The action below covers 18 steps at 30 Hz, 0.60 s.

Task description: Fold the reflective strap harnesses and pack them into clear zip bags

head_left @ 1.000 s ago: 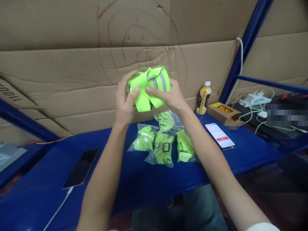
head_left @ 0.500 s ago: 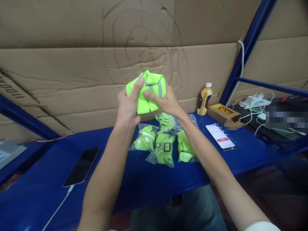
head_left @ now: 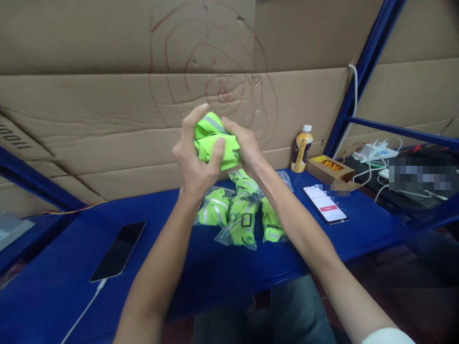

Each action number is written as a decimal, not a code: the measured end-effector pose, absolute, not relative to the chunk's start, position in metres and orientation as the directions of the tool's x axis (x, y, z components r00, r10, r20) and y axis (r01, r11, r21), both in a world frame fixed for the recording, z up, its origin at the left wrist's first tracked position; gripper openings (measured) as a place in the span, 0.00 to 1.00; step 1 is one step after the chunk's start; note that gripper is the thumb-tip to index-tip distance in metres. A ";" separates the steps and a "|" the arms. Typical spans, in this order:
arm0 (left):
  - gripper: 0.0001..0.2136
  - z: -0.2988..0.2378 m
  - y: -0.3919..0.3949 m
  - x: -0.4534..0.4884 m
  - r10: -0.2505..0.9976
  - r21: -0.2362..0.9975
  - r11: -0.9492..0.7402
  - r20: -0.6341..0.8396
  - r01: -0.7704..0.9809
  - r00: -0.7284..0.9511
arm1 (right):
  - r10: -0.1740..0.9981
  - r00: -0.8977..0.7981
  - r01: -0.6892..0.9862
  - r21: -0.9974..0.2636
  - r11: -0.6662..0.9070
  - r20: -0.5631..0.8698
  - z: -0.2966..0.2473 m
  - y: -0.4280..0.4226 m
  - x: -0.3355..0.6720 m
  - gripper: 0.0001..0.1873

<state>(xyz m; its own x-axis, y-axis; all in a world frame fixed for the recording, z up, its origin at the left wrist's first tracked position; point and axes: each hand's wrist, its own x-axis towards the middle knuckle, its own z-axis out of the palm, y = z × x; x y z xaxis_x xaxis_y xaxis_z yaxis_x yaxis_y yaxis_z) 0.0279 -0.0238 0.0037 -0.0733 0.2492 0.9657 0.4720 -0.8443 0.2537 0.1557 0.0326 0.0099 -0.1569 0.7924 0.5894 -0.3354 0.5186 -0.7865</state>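
A neon yellow-green reflective vest (head_left: 214,141) with grey stripes is bunched into a tight wad, held up in front of the cardboard wall. My left hand (head_left: 195,160) wraps round its left side with thumb and fingers closed. My right hand (head_left: 245,148) presses on its right side, fingers curled over the cloth. Below them, on the blue shelf (head_left: 201,267), lie several folded vests in clear plastic bags (head_left: 241,215).
A dark phone (head_left: 118,250) on a white cable lies at the left. A lit phone (head_left: 324,204), a yellow drink bottle (head_left: 300,149), an open small carton (head_left: 328,168) and white chargers (head_left: 373,153) are at the right. Cardboard sheets (head_left: 107,105) back the shelf.
The vest has been squeezed from a loose fold into a smaller wad. Both hands have closed in round it and come nearer together.
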 end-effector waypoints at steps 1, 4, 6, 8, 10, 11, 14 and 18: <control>0.19 0.004 -0.023 0.028 0.233 0.232 -0.858 0.971 0.459 -0.055 | 0.766 -0.148 -0.336 -0.760 0.556 0.626 0.008 0.035 0.155 0.25; 0.15 0.000 -0.011 0.030 0.226 0.261 -0.867 0.965 0.425 -0.132 | 0.661 -0.096 -0.309 -0.654 0.691 0.744 0.004 0.039 0.150 0.18; 0.14 -0.007 0.002 0.031 0.234 0.318 -0.870 0.939 0.376 -0.253 | 0.621 -0.109 -0.289 -0.622 0.727 0.776 0.000 0.039 0.146 0.17; 0.12 -0.014 0.014 0.034 0.286 0.385 -0.887 0.891 0.254 -0.352 | 0.626 -0.125 -0.248 -0.635 0.731 0.770 -0.004 0.035 0.144 0.22; 0.12 -0.018 0.022 0.036 0.409 0.484 -0.871 0.809 0.084 -0.421 | 0.669 -0.111 -0.155 -0.678 0.719 0.735 -0.007 0.029 0.143 0.27; 0.12 -0.020 0.025 0.037 0.479 0.538 -0.843 0.763 0.014 -0.433 | 0.688 -0.092 -0.101 -0.694 0.713 0.720 -0.008 0.025 0.144 0.28; 0.11 -0.023 0.025 0.039 0.574 0.621 -0.783 0.698 -0.038 -0.429 | 0.705 -0.053 -0.032 -0.707 0.706 0.707 -0.014 0.018 0.150 0.28; 0.14 -0.034 0.018 0.045 0.657 0.706 -0.708 0.661 0.002 -0.362 | 0.741 -0.071 -0.080 -0.744 0.663 0.668 -0.030 0.012 0.163 0.27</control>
